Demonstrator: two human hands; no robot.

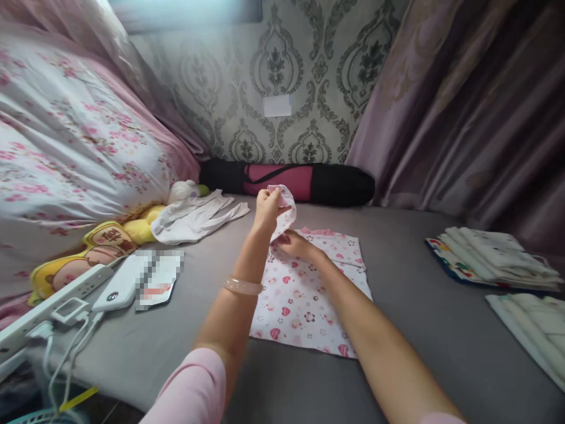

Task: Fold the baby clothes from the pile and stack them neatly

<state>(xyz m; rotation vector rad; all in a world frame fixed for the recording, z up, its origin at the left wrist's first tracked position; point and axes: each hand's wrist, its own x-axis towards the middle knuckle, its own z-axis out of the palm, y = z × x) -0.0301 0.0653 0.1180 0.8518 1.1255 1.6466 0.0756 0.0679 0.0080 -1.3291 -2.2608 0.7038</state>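
A white shirt [304, 306] with pink hearts and flowers lies spread on the grey surface before me, a pink edge at its far side. My left hand [266, 211] is closed on a lifted part of it, probably a sleeve, with a pink cuff pinched at the top; the raised cloth curves over to the right. Lower down, my right hand [295, 244] touches the base of that lifted part. Its fingers are curled in and partly hidden by cloth, and they appear to grip the fabric. A pale bangle [243, 286] circles my left forearm.
Folded cloths [498, 256] are stacked at the right, with another folded cloth [534, 330] nearer. A black and pink long bag [282, 181] lies along the wall. At left are a white garment [194, 218], plush toys [106, 244], a power bank [123, 282] and a power strip [83, 285].
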